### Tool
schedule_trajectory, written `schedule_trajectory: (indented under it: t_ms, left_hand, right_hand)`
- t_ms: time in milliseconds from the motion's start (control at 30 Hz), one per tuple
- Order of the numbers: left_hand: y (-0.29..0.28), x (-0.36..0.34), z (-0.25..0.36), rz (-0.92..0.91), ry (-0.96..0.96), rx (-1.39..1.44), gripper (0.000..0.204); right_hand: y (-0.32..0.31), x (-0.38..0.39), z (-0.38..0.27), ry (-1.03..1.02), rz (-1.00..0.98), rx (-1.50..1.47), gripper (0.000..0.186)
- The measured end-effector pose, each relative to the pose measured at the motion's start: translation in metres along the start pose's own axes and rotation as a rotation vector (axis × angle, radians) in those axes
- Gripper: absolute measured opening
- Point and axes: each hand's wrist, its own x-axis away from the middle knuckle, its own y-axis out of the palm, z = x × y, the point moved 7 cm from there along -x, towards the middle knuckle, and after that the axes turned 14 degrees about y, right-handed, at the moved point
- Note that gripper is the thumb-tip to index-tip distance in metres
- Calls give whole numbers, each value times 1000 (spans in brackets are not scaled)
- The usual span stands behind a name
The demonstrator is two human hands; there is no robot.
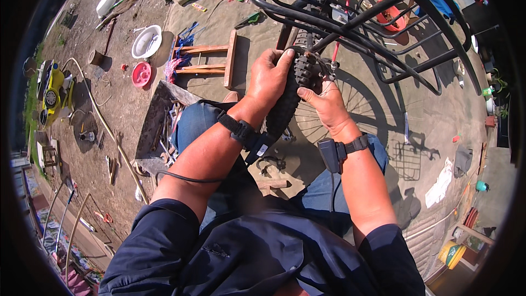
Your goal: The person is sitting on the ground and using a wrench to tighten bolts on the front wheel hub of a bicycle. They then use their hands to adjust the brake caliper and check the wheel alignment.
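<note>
A bicycle wheel with a knobbly black tyre (284, 104) stands upright between my knees, its spokes showing on the right. My left hand (269, 77) is closed around the left side of the tyre, its thumb on top near a dark strip-like edge. On the other side my right hand (327, 107) has its thumb against the tyre; its fingers curl in by the rim, partly hidden. Just beyond the right fingers is a brake part (330, 67). Above the hands juts a black tubular carrier rack (356, 33), fixed to the bicycle.
A metal tray of wrenches (156, 123) lies by my left knee. Beyond it are a small wooden stool frame (230, 60), a white basin (147, 42) and a pink bowl (141, 74). A red bowl (393, 17) stands behind the rack. A white cloth (440, 183) lies at right.
</note>
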Motion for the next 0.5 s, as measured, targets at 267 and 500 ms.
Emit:
schedule_trajectory:
  t_ms: [267,500]
  left_hand:
    - [-1,-2,-7,27,28,-48,44]
    - [0,-2,-6,48,3,-78,45]
  right_hand:
    - [1,-1,1,16,-27,-27,54]
    - [1,-1,-3,-2,-6,-59,49]
